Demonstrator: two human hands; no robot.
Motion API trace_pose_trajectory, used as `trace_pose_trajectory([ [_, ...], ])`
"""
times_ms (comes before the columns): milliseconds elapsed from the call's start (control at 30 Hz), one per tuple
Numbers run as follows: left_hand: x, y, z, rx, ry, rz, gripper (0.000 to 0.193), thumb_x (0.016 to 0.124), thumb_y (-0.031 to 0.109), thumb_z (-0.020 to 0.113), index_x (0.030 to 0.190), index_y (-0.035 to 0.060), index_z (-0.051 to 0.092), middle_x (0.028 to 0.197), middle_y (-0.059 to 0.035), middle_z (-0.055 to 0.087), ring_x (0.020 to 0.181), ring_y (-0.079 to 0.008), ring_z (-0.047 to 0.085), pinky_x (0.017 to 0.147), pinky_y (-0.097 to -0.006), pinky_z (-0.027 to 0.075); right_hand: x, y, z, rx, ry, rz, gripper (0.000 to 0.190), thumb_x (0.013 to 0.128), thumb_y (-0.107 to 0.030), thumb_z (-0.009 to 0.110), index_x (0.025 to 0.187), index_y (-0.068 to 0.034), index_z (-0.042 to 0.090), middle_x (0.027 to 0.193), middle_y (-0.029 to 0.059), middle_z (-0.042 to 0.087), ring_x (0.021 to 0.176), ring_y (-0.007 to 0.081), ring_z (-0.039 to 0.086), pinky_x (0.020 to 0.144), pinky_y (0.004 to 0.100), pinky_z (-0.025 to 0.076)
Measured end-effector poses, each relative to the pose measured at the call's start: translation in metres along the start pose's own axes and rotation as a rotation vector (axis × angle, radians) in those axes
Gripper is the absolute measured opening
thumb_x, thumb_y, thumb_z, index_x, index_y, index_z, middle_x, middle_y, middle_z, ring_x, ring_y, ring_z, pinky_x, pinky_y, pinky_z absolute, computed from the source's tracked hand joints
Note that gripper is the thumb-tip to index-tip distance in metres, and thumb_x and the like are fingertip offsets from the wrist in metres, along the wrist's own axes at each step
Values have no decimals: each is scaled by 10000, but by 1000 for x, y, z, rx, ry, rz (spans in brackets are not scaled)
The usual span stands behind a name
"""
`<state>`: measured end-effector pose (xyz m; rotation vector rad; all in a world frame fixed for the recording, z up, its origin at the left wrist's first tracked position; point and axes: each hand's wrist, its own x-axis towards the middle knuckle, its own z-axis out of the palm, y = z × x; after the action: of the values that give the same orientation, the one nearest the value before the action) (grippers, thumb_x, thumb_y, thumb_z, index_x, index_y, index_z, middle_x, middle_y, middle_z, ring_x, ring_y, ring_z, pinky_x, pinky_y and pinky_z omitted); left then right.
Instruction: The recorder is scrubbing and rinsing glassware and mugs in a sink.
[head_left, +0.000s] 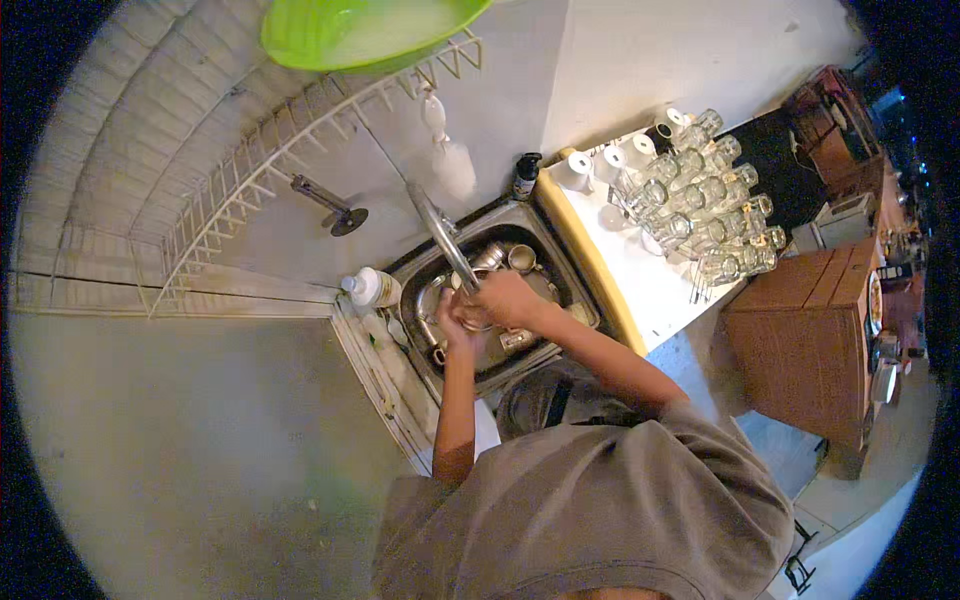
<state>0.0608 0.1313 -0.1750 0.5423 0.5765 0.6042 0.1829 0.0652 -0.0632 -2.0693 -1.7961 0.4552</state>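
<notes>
Both hands are together over a metal sink (499, 386), just below the end of the curved faucet (439, 229). My left hand (459, 322) comes in from the near left, its fingers raised beside a small round item that looks like a glass or cup; blur hides its exact kind. My right hand (510, 300) reaches across from the right and covers part of that item. In the basin behind them lie a metal cup (522, 258) and other shiny metal ware (491, 256). A clear ribbed glass (517, 340) rests in the basin near my right wrist.
Many upturned glass jars or glasses (690, 199) and several white mugs (579, 165) stand on the white counter (637, 300) at right. A white bottle (373, 288) and a dark pump bottle (526, 176) flank the sink. Above hangs a wire rack (247, 184) with a green basin (360, 56).
</notes>
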Motion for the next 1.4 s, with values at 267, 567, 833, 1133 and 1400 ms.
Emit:
trace_pose_trajectory([
  [267,5,14,0,-216,123,-257,516,809,509,501,1104,92,571,1006,-84,632,874,-266,621,758,-443,518,-1,18,45,1096,142,521,476,755,-378,651,1001,27,603,802,108,617,647,159,588,566,336,477],
  [567,25,-28,3,-135,204,-474,483,844,523,488,1043,100,609,955,-31,657,837,-215,633,683,-375,533,-18,42,96,2332,111,786,386,901,-414,520,1103,-89,573,989,71,655,831,192,654,705,339,559],
  [833,7,4,19,-168,2,-634,496,817,563,496,1075,152,597,1016,-16,644,867,-220,626,662,-365,541,-31,54,43,1300,196,497,357,855,-431,570,868,-88,669,791,58,675,666,200,650,572,343,508],
  [1133,4,0,-29,-272,-90,-384,419,903,429,402,983,92,636,961,-68,665,841,-224,640,746,-367,532,-12,-25,9,-231,-66,-354,385,763,-412,605,623,-55,636,598,119,617,578,289,630,529,412,492],
  [1400,-21,-7,13,-424,-423,-130,368,925,361,428,1184,117,523,1078,-63,608,1003,-233,562,927,-389,443,-19,-30,0,-227,8,-201,187,727,-254,611,700,-83,681,672,112,660,614,283,662,513,401,519],
])
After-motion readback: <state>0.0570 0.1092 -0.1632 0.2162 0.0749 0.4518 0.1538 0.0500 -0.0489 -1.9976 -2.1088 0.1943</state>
